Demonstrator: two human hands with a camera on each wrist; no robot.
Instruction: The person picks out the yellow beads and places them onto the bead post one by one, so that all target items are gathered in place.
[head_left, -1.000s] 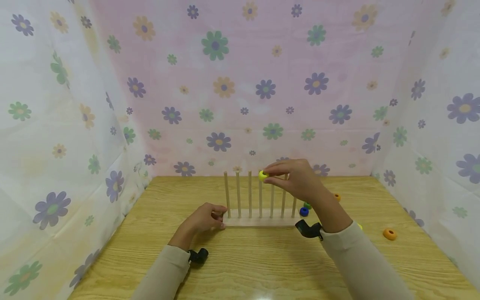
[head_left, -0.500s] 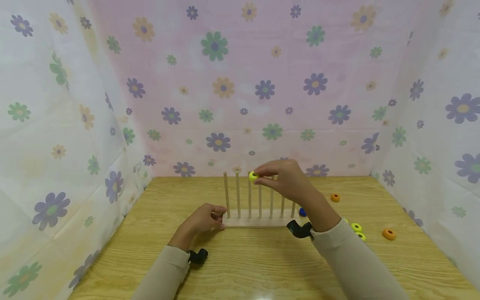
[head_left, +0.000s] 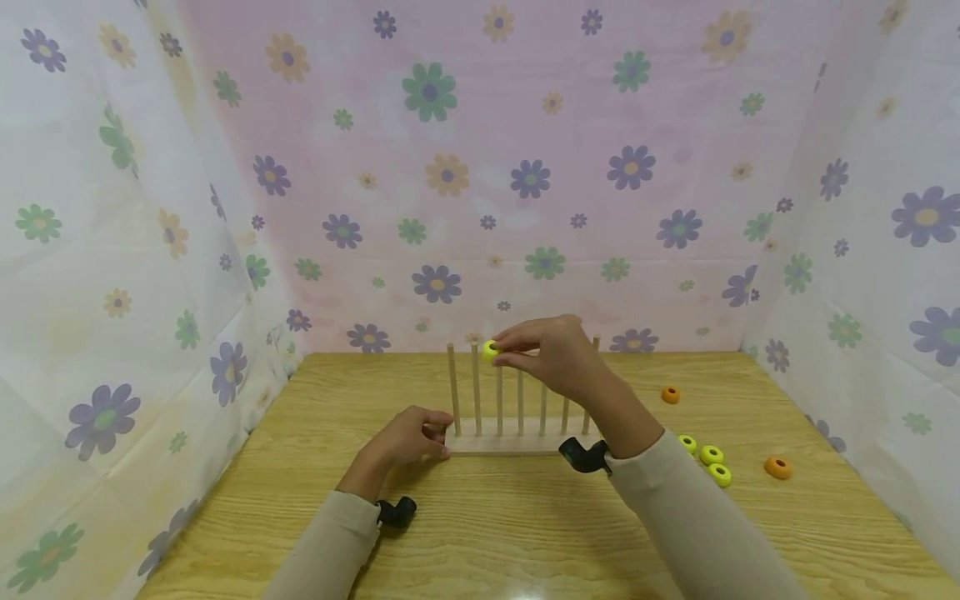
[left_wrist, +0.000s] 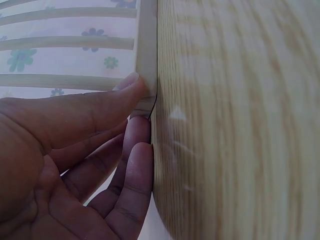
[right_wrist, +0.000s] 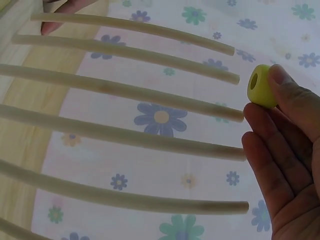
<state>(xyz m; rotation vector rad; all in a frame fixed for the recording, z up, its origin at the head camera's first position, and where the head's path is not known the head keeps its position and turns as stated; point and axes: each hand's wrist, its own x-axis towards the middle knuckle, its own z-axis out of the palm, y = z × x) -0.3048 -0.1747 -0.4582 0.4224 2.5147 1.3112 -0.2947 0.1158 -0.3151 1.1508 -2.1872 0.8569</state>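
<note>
Head view, nearest first: two beige sleeves reach over a wood-grain table, a small black wrist camera on each arm. The right one overlaps the front edge of a wooden peg rack near its right end. Right of that arm, three yellow rings lie close together, and an orange ring sits apart from them, farther right. At the rack's left end, the left hand pinches the base between thumb and fingertips, as the left wrist view confirms. Seven slim pegs stand upright in a row; the right hand passes in front of them and hides several tops. Its thumb and fingertips clamp the held ring. That ring is off the pegs, just beside the tips of the second and third from the left. It is bright yellow, thick and rounded, its dark hole showing on the side toward the pegs. Farther back, a second orange ring lies on the table, and behind everything hangs a pinkish cloth printed with flowers.
</note>
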